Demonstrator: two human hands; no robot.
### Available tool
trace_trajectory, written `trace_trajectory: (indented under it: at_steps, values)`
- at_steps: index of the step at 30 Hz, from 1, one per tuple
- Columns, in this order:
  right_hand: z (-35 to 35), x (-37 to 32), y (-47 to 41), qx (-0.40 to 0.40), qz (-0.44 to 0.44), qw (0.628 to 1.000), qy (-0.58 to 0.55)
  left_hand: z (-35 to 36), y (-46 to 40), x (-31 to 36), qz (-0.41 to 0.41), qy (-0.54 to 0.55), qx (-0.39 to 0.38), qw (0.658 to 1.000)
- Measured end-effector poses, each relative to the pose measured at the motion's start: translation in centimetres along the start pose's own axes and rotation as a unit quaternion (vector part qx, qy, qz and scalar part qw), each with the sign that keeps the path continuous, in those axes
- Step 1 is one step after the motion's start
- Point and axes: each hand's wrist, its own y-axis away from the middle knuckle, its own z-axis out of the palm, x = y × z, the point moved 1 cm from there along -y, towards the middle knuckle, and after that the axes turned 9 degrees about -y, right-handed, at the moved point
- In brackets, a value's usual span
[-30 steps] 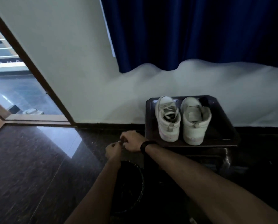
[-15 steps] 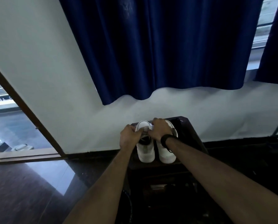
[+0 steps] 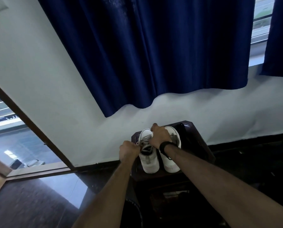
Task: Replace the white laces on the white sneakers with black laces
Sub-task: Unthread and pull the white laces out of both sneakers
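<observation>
Both hands — left hand (image 3: pixel 128 150), right hand (image 3: pixel 159 136) — pinch the white lace (image 3: pixel 141 143)

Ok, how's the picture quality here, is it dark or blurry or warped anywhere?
Head view: dim overall, with the stool and floor nearly black; daylight glares off the floor by the doorway; wide-angle distortion tilts the wall and curtain; the hands and sneakers look slightly soft.

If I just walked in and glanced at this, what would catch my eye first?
Probably the big dark blue curtain hanging over the pale wall. Below it, two white sneakers sit side by side on a dark stand, with the left hand pinching a white lace on the left-side shoe and the right hand over both shoes.
</observation>
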Motion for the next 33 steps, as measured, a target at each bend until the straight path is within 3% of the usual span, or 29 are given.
trace_trajectory:
  at_steps: [3, 5, 6, 8, 10, 11, 14, 17, 19, 21, 23, 24, 26, 28, 29, 31, 33]
  values:
    - [-0.3, -0.3, -0.4, -0.042, 0.043, 0.997, -0.054, -0.3, 0.0, 0.0, -0.041, 0.044, 0.002, 0.998]
    - [-0.8, -0.5, -1.1, -0.074, 0.061, 0.993, -0.070, -1.0, -0.5, -0.2, -0.077, 0.145, -0.010, 0.986]
    - [-1.0, -0.6, -1.4, -0.084, 0.063, 0.992, -0.077, -1.4, -0.7, -0.1, -0.090, 0.223, -0.026, 0.970]
    - [-1.1, -0.7, -1.8, -0.104, 0.059, 0.990, -0.074, -2.9, -0.7, 0.7, -0.116, 0.401, -0.080, 0.905]
    - [-0.8, -0.7, -1.6, -0.122, 0.037, 0.991, -0.030, -5.1, -1.3, 1.6, -0.113, 0.494, -0.084, 0.858]
    - [-0.5, -0.7, -1.5, -0.123, 0.022, 0.992, -0.003, -6.4, -1.4, 2.2, -0.099, 0.487, -0.076, 0.865]
    - [0.6, -0.5, -1.3, -0.126, -0.031, 0.989, 0.063, -9.2, -1.6, 3.2, -0.053, 0.358, -0.005, 0.932]
    - [0.8, -0.4, -1.0, -0.123, -0.105, 0.985, 0.065, -10.1, -1.6, 3.4, -0.036, 0.368, -0.034, 0.929]
    - [0.7, -0.5, -0.5, -0.122, -0.136, 0.983, 0.001, -10.3, -1.6, 3.8, -0.026, 0.383, -0.070, 0.921]
    - [0.7, -0.7, 0.0, -0.163, -0.185, 0.969, -0.029, -10.4, -2.0, 3.8, -0.022, 0.356, -0.032, 0.934]
    - [1.3, -0.3, 0.2, -0.197, -0.219, 0.955, 0.005, -10.6, -2.5, 3.2, -0.034, 0.312, 0.058, 0.948]
    - [1.4, -0.1, 0.3, -0.199, -0.217, 0.955, 0.032, -10.5, -2.8, 2.8, -0.044, 0.265, 0.105, 0.958]
    - [1.3, 0.2, 0.7, -0.170, -0.205, 0.961, 0.076, -10.2, -3.2, 1.9, -0.072, 0.065, 0.168, 0.981]
    - [1.2, 0.4, 1.0, -0.096, -0.185, 0.975, 0.073, -9.1, -2.6, 1.4, -0.051, -0.118, 0.204, 0.971]
    - [1.2, 0.4, 1.1, -0.070, -0.176, 0.980, 0.056, -8.2, -2.3, 1.2, -0.009, -0.148, 0.210, 0.966]
    - [1.1, 0.2, 1.3, -0.034, -0.151, 0.988, 0.021, -6.2, -2.1, 1.1, 0.108, -0.129, 0.158, 0.973]
    - [1.3, 0.2, 1.4, -0.014, -0.119, 0.993, 0.008, -4.1, -1.8, 1.2, 0.209, -0.099, 0.046, 0.972]
